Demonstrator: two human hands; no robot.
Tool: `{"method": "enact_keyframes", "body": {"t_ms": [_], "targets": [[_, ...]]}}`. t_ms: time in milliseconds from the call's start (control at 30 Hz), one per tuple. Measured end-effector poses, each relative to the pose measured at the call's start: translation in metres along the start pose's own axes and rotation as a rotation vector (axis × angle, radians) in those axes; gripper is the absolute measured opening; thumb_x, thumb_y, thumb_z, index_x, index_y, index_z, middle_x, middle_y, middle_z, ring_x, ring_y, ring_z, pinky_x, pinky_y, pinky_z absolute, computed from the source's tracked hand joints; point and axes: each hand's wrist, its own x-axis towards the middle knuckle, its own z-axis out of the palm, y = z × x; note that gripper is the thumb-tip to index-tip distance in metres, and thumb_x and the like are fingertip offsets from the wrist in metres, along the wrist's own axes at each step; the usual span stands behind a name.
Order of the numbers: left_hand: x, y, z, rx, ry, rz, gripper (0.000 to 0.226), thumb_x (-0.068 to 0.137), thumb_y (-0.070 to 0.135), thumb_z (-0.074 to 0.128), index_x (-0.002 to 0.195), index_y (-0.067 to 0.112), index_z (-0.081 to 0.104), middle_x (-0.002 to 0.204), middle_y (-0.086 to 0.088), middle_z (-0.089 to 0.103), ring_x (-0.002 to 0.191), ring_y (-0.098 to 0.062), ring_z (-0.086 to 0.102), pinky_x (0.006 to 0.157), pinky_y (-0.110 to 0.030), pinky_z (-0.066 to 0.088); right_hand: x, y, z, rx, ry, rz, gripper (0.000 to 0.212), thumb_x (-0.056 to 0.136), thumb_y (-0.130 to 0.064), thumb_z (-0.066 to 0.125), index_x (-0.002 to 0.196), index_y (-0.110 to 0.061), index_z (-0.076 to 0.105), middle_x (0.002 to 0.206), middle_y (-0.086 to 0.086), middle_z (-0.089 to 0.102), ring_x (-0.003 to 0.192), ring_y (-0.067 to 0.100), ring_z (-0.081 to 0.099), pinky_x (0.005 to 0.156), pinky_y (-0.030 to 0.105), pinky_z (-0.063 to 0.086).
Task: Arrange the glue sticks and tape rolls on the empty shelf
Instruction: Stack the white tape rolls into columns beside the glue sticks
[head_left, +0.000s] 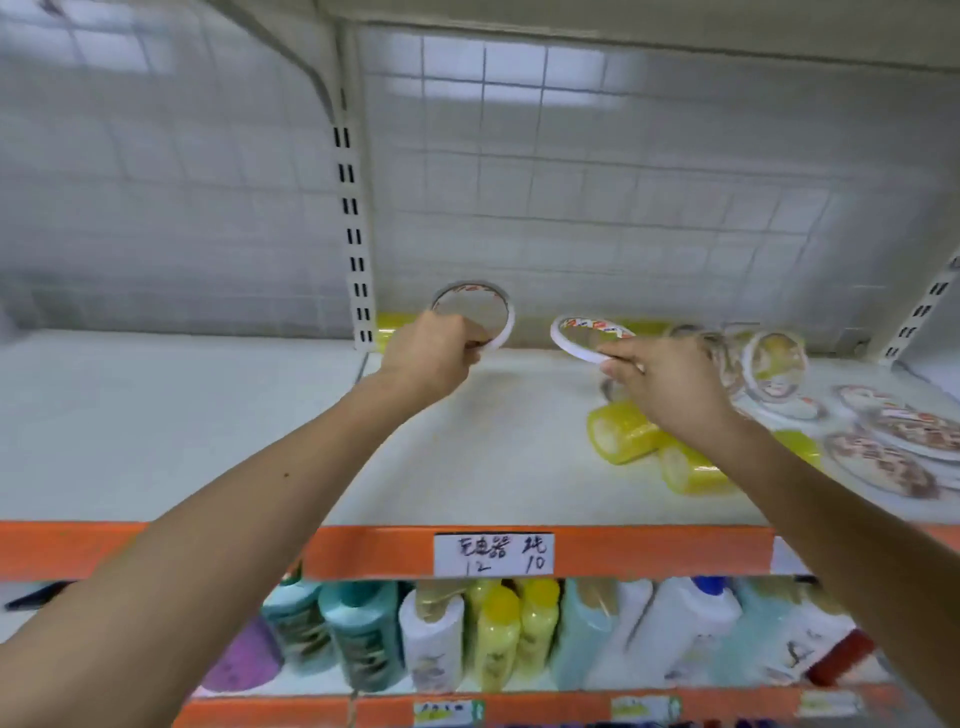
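Tape roll (509, 319), a thin white ring, stands upright in the air above the white shelf (208, 426), near the back wall. The left hand (431, 358) grips its lower rim with curled fingers; the fingertips are hidden behind the back of the hand. A second roll (574, 352), tilted, is pinched at its near rim by the right hand (670, 384), also above the shelf. The two rolls are apart.

Under the right hand and wrist lie yellow packs (623, 434), partly covered by them; what the packs hold is hard to make out. To the right more rolls (774, 364) stand and lean together, very blurred. Flat rolls (883, 457) lie beyond them, cut off by the frame edge. A yellow strip (387, 327) at the back is half hidden by the slotted post (356, 234) and the left hand.

A handwritten label (493, 553) sits on the orange shelf edge. Below it stand bottles (363, 639), partly hidden by both forearms.
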Motion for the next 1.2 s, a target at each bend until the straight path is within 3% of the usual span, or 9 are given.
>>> {"method": "enact_keyframes", "body": {"t_ms": [167, 367, 567, 900, 1200], "targets": [[-0.083, -0.105, -0.027, 0.046, -0.003, -0.124, 0.026, 0.094, 0.02, 0.044, 0.11, 0.03, 0.062, 0.109, -0.008, 0.061, 0.1, -0.033, 0.055, 0.069, -0.029, 0.034, -0.005, -0.114, 0.057, 0.081, -0.07, -0.071, 0.025, 0.087, -0.021, 0.058, 0.11, -0.018, 0.067, 0.11, 0.013, 0.067, 0.102, 0.031, 0.06, 0.083, 0.039, 0.047], [-0.149, -0.197, -0.05, 0.062, 0.016, -0.238, 0.028, 0.094, 0.018, 0.043, 0.111, 0.03, 0.062, 0.103, -0.007, 0.063, 0.098, -0.031, 0.054, 0.068, -0.028, 0.033, -0.01, -0.218, 0.106, 0.124, -0.153, -0.21, 0.02, 0.09, -0.023, 0.053, 0.103, -0.02, 0.068, 0.096, 0.009, 0.07, 0.091, 0.03, 0.059, 0.072, 0.035, 0.047], [-0.191, -0.284, -0.066, 0.086, 0.057, -0.33, 0.026, 0.094, 0.018, 0.044, 0.11, 0.03, 0.062, 0.102, -0.009, 0.063, 0.097, -0.033, 0.054, 0.068, -0.029, 0.034, 0.012, -0.305, 0.154, 0.166, -0.202, -0.299, 0.019, 0.09, -0.022, 0.053, 0.101, -0.018, 0.068, 0.099, 0.009, 0.07, 0.093, 0.03, 0.06, 0.077, 0.038, 0.048], [-0.223, -0.436, -0.1, 0.158, 0.025, -0.394, 0.026, 0.092, 0.016, 0.045, 0.109, 0.027, 0.062, 0.104, -0.008, 0.064, 0.096, -0.032, 0.055, 0.072, -0.035, 0.044, 0.059, -0.451, 0.242, 0.29, -0.269, -0.357, 0.02, 0.09, -0.024, 0.053, 0.103, -0.021, 0.068, 0.1, 0.009, 0.069, 0.094, 0.029, 0.059, 0.08, 0.038, 0.047], [-0.21, -0.517, -0.132, 0.204, 0.025, -0.339, 0.032, 0.094, 0.021, 0.045, 0.121, 0.032, 0.057, 0.119, -0.011, 0.06, 0.107, -0.035, 0.054, 0.079, -0.037, 0.045, 0.091, -0.524, 0.271, 0.267, -0.276, -0.315, 0.019, 0.089, -0.022, 0.054, 0.1, -0.015, 0.068, 0.1, 0.01, 0.07, 0.095, 0.031, 0.059, 0.08, 0.039, 0.047]]}}
